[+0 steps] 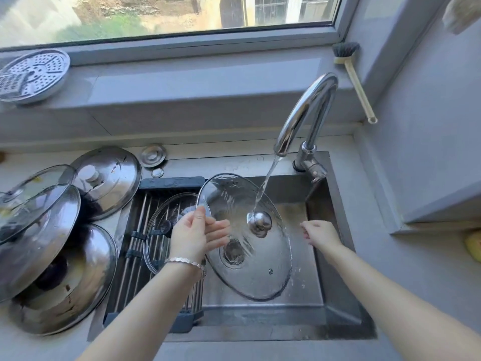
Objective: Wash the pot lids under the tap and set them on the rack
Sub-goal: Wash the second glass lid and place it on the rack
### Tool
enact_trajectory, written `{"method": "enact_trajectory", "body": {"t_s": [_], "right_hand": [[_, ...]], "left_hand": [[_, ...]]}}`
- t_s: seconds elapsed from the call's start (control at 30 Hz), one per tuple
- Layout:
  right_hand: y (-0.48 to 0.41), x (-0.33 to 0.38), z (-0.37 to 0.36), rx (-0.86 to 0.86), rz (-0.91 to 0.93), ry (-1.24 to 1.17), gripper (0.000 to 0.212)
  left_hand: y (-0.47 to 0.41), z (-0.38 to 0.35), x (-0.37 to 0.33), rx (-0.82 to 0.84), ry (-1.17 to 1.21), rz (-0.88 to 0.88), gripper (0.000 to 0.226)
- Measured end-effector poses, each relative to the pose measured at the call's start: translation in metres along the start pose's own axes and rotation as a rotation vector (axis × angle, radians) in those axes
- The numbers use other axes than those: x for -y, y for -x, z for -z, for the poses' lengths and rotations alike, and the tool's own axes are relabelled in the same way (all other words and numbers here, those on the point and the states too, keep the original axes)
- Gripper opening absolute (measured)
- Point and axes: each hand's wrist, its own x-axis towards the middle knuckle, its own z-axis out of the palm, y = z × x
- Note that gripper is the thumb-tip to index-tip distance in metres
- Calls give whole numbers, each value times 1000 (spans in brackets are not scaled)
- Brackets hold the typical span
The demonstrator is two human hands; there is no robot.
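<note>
A large glass pot lid [250, 264] with a steel knob is held tilted over the sink [335, 290]. Water from the chrome tap [307, 110] runs onto its knob. My left hand [195, 234] grips the lid's left rim, thumb on top and fingers behind the glass. Just right of the lid, my right hand [321, 233] hovers with loosely curled fingers and holds nothing. A second glass lid [161, 230] lies on the roll-up rack [145, 256] over the sink's left half. Several steel and glass lids [52, 256] are stacked on the counter at the left.
A perforated steamer plate [32, 75] sits on the windowsill at the left. A dish brush [354, 74] hangs on the wall right of the tap. A sink stopper [153, 155] lies behind the rack. Something yellow [475, 246] shows at the right edge.
</note>
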Motion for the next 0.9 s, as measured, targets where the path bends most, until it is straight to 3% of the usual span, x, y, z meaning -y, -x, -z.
{"method": "enact_trajectory", "body": {"t_s": [0.07,0.17,0.3,0.43,0.5,0.6,0.63,0.7,0.73,0.83,0.9], "right_hand": [[-2,19,16,-81,102,28,23],[-9,50,28,-118,155,-70,43],[-6,80,20,-48,-6,-536,17],[1,94,5,-119,-54,-610,14],[2,98,0,-103,-47,-608,23],[7,100,-2,-60,7,-526,14],[9,98,-2,-16,30,-459,21],[17,89,-2,127,64,-196,55],[27,85,-3,201,87,-51,59],[63,75,-17,404,189,182,56],[82,68,-26,412,277,226,42]], "left_hand": [[1,-7,0,8,-67,-22,30],[2,-16,4,0,-128,-63,29],[4,-18,3,-25,-123,-84,29],[10,-14,-2,-26,-110,-83,26],[13,-12,-3,-25,-134,-81,27],[16,-10,-4,-12,-145,-78,26],[18,-10,-5,-5,-141,-76,25],[21,-10,-6,6,-138,-77,25],[22,-10,-7,9,-137,-80,24],[27,-11,-11,12,-173,-105,26],[31,-13,-15,31,-208,-131,28]]}}
